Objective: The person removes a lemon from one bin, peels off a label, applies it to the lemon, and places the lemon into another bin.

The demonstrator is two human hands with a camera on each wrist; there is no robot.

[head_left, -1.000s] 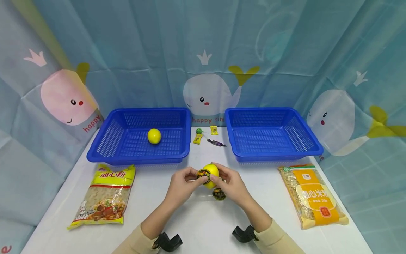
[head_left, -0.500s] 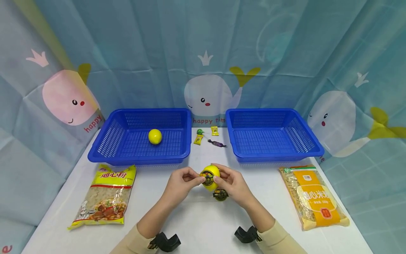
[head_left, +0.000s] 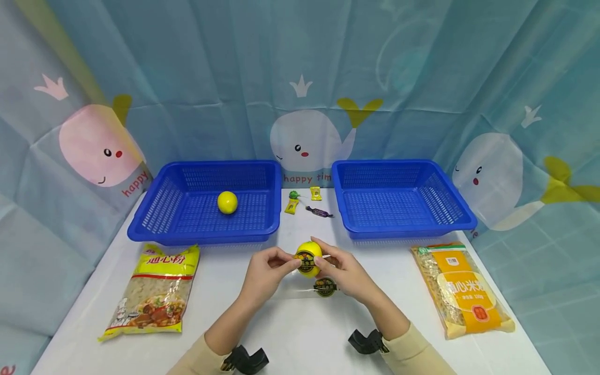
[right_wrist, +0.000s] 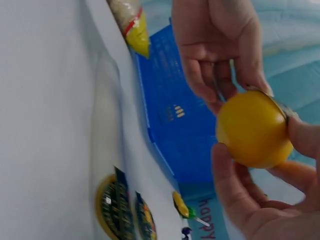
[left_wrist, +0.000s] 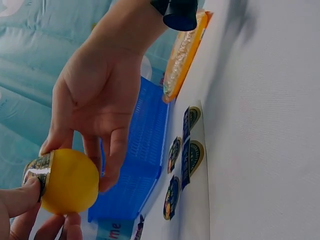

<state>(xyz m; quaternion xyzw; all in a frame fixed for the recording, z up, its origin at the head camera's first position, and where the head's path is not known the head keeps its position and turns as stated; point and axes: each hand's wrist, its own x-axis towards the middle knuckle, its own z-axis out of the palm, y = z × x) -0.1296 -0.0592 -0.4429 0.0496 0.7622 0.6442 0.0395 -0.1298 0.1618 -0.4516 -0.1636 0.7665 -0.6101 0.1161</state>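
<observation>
Holding a smooth yellow lemon (head_left: 310,247) between them, the left hand (head_left: 266,272) and right hand (head_left: 348,272) meet over the middle of the white surface (head_left: 304,333). Over the last second the round black-and-gold label (head_left: 307,264) on that lemon has come around from a slant toward the left hand to face the head camera almost squarely, which suggests it is now in place and being pressed down rather than still being positioned. The fingers of both hands are closed on the fruit: the left thumb and fingertips pinch at one edge of the label, while the right thumb presses the opposite edge and the other right fingers curl behind. Below the lemon, apart from it, a clear plastic strip (head_left: 300,289) lies on the surface, and its round dark sticker (head_left: 325,287) shows more fully than a second ago; the wrist views show more stickers there, though the count is hard to tell. Unchanged, a second yellow lemon (head_left: 227,202) sits in the left blue plastic basket (head_left: 206,237), with no label visible on the side shown. That leaves the lemon in the hands as the only one with a label in sight, its far side partly hidden by the right fingers.
</observation>
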